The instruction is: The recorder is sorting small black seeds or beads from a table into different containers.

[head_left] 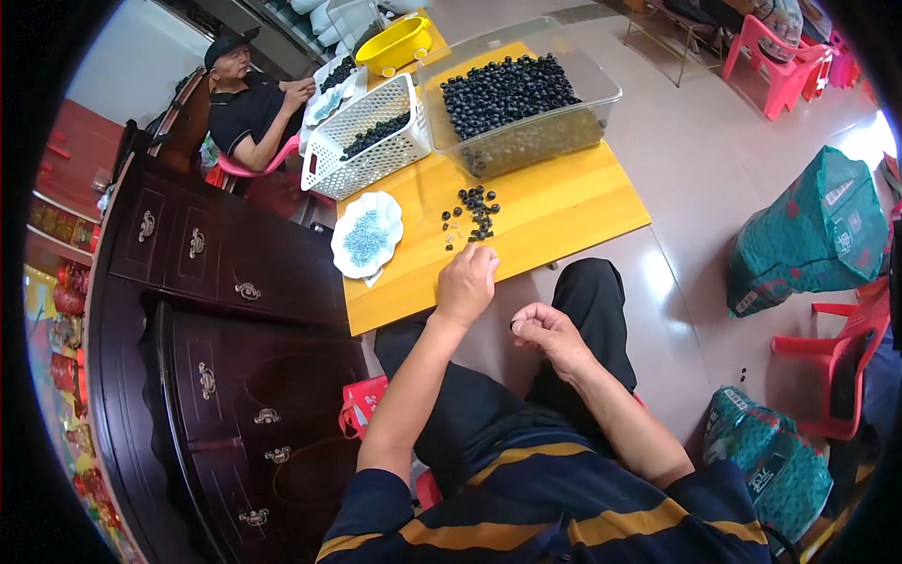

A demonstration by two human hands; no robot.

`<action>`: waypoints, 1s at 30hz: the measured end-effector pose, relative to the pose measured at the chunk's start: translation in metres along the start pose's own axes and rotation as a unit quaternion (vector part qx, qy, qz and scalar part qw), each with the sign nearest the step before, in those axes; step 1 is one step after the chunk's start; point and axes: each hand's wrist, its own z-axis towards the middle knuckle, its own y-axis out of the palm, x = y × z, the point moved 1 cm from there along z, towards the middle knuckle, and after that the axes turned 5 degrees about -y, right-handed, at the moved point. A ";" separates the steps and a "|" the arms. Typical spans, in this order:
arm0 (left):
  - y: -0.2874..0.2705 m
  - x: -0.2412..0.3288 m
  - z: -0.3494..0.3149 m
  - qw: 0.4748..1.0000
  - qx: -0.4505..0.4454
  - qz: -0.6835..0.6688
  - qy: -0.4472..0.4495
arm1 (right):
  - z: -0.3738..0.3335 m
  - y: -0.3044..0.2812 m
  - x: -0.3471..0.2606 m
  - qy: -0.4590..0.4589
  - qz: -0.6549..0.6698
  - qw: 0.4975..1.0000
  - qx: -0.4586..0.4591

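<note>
My left hand [467, 285] is at the near edge of the yellow tabletop, its fingers bent together just below a loose pile of small black round caps [481, 222]. Whatever its fingertips hold, if anything, is hidden. Over my lap, my right hand [554, 341] pinches a small black cap [514, 325] between thumb and fingers. A few tiny clear pieces [453, 237] lie beside the pile. To the left, a white scalloped dish [383, 209] holds many small pale-blue translucent pieces [366, 237].
A large clear bin [526, 150] full of black caps [507, 89] and a white perforated basket [338, 150] stand farther back, with a yellow tub [395, 45] behind. Another person [249, 103] sits at far left. A dark cabinet [254, 376] flanks me; green bags [803, 235] and a red chair [836, 362] stand right.
</note>
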 end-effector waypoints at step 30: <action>-0.022 -0.104 0.048 0.930 0.038 -0.220 -0.293 | -0.001 0.000 -0.001 0.014 0.030 0.999 0.005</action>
